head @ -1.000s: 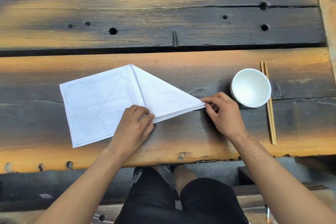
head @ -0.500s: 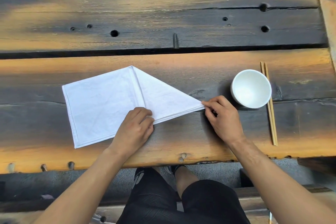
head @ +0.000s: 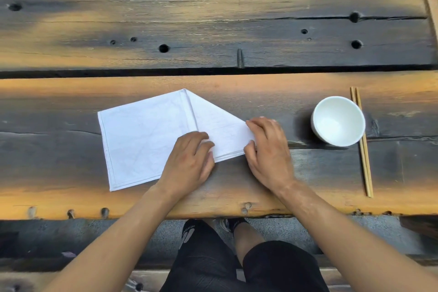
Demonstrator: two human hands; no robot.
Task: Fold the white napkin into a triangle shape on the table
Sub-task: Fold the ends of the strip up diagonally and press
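Fingers of my right hand (head: 269,153) pinch the white napkin's (head: 144,137) folded right tip; my left hand's (head: 189,161) curled fingers press its lower fold. It lies flat near the worktop's (head: 237,92) front edge.

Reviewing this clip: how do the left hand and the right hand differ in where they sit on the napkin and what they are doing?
The left hand rests on the napkin's near edge at mid-length, fingers curled, knuckles pressing down; the right hand is at the pointed right tip, covering it. The left hand lies mostly over cloth; the right hand lies mostly over bare table, only its fingers and thumb reaching the cloth. Whether the right hand pinches or just presses is unclear. Both touch the folded right-hand flap.
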